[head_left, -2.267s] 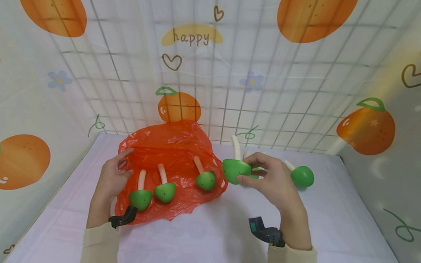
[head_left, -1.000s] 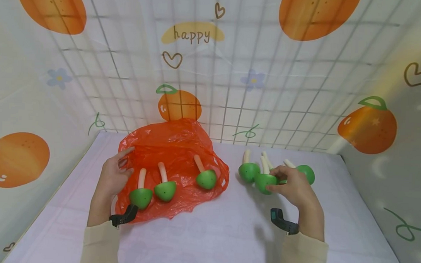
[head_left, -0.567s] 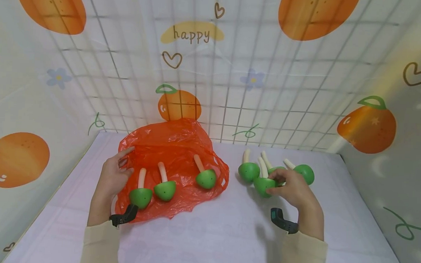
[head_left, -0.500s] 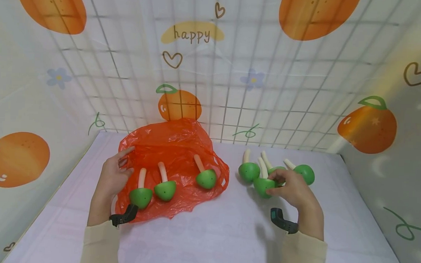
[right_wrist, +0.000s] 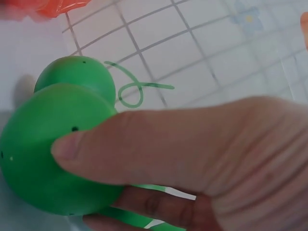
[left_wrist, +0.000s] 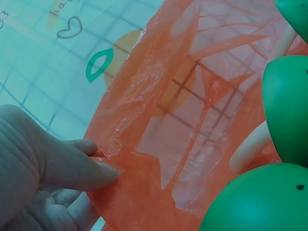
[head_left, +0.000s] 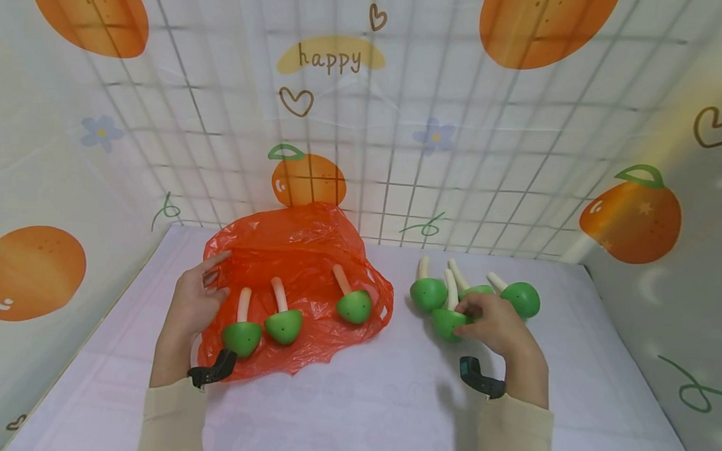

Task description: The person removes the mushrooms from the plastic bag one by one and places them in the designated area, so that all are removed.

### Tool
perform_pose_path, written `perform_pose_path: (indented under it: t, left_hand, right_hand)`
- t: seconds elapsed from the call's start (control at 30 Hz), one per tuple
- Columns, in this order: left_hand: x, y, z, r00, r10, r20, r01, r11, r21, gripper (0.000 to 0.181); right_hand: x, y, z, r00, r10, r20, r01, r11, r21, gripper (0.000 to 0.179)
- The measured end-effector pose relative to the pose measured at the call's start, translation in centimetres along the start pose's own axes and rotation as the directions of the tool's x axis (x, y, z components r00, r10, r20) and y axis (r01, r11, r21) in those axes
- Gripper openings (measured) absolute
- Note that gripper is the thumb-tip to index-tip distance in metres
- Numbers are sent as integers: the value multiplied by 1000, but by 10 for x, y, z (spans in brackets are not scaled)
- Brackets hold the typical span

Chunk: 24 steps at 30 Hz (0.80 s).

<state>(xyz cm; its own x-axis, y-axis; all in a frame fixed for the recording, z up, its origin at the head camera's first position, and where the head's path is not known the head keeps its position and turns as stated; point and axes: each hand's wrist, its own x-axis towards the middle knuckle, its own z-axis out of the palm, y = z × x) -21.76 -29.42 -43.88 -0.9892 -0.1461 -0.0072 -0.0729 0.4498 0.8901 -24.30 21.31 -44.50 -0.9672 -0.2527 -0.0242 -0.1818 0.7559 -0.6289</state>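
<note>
A red plastic bag [head_left: 313,234] lies spread on the table, with several toy mushrooms on it, green-capped and pale-stemmed, such as the nearest toy mushroom [head_left: 241,339]. My left hand [head_left: 196,303] pinches the bag's left edge between thumb and fingers, clearest in the left wrist view. On the right, my right hand [head_left: 493,323] grips the green cap of another toy mushroom [head_left: 446,325], thumb on its near side in the right wrist view [right_wrist: 57,159]. Its white stem points up and away. Right beside it sit a second toy mushroom [head_left: 428,294] and a third toy mushroom [head_left: 475,290], partly hidden by my hand.
One more toy mushroom [head_left: 522,299] lies on its side past my right hand. The pale tabletop [head_left: 342,417] is bounded by a printed curtain [head_left: 393,167] over a wire grid at the back, with curtained walls left and right.
My right hand carried the held mushroom from beside the bag rightward and down to the other mushrooms, then shifted it slightly left and nearer. My left hand stays at the bag's edge.
</note>
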Motion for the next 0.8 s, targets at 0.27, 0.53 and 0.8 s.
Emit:
perform_pose_path:
  t: [0.27,0.53,0.8]
  left_hand:
    - [0,1,0,1000,-4,4,4,1000,1,70]
    - [0,0,0,1000,0,3,0,1000,7,71]
    - [1,-1,-1,1000,4,1,-4,1000,8,71]
  right_hand:
    - [-1,2,-1,999,23,22,-23,1000,9,26]
    - [-4,-4,-7,1000,16,-23,-15,998,56,27]
    - [-4,-31,-10,975,34,-221,-3,991,137,37]
